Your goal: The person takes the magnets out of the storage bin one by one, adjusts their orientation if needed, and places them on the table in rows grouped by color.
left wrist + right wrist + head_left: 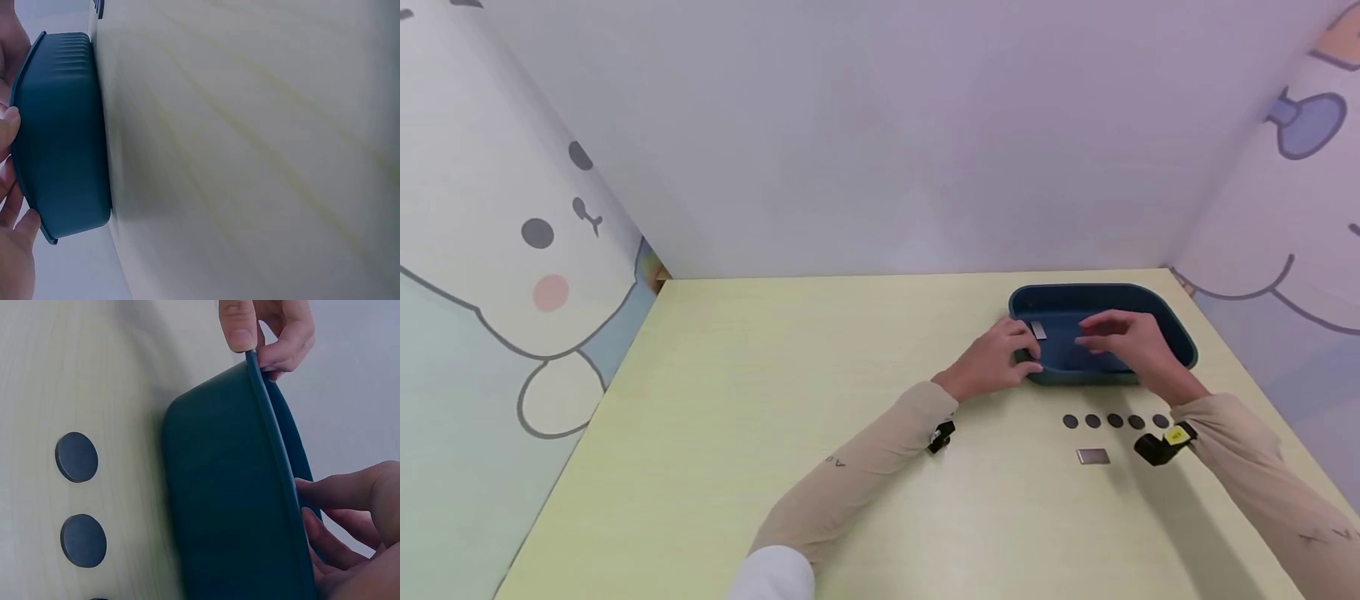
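Observation:
A dark teal plastic tray stands at the table's back right. My left hand grips its front left corner; in the right wrist view that thumb lies outside the rim and the fingers inside. Over the tray's middle is my right hand, thumb and fingertips apart with nothing seen between them. A small silver rectangular plate is inside the tray at its left end, near my left fingers. From the left wrist, the tray's side wall shows beneath both hands.
Several dark round discs lie in a row in front of the tray, beneath my right forearm. Closer to me is a second silver rectangular plate. A plain pale wall rises behind the light wooden table, with cartoon-printed walls at both sides.

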`<state>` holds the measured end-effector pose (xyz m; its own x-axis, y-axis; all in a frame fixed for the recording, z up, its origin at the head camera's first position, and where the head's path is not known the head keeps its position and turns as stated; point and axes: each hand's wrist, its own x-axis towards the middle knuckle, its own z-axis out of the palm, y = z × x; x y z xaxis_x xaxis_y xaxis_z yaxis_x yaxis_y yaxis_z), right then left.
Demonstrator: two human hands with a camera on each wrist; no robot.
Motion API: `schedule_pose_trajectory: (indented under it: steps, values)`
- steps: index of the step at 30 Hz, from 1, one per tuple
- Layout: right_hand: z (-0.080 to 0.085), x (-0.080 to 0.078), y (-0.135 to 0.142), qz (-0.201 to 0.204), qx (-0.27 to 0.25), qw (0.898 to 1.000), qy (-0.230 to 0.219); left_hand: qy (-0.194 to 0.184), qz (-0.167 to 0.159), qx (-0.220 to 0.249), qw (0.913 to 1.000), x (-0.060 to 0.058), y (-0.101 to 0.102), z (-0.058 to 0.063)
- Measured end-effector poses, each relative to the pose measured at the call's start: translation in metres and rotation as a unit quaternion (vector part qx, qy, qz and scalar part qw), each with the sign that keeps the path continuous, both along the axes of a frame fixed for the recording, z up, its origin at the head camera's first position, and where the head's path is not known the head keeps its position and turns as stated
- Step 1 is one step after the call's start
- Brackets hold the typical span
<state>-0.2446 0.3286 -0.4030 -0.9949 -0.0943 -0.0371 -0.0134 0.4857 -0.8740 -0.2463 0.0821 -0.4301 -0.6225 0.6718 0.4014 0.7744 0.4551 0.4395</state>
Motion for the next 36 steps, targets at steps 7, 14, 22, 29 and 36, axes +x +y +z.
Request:
schedule_pose_trajectory:
  steps: [7, 14, 22, 29, 36]
  values:
    - [-0.001, -0.008, -0.006, 0.027, 0.031, 0.999, -0.016, 0.006, -0.001, 0.003, 1.0000, -0.001, 0.001, -0.001]
    - [-0.006, -0.019, -0.013, 0.032, 0.028, 0.998, -0.039, 0.000, 0.000, -0.001, 1.0000, -0.001, 0.001, 0.000]
    - [-0.011, -0.033, -0.023, 0.039, 0.023, 0.997, -0.055, -0.003, -0.002, 0.001, 1.0000, -0.002, 0.002, 0.001]
    - [-0.015, -0.042, -0.035, 0.048, 0.075, 0.995, -0.055, -0.004, -0.006, 0.006, 1.0000, -0.002, 0.001, 0.000]
    - [-0.019, -0.050, -0.046, 0.012, 0.182, 0.983, -0.027, -0.003, -0.013, 0.015, 0.9998, -0.003, 0.002, -0.003]
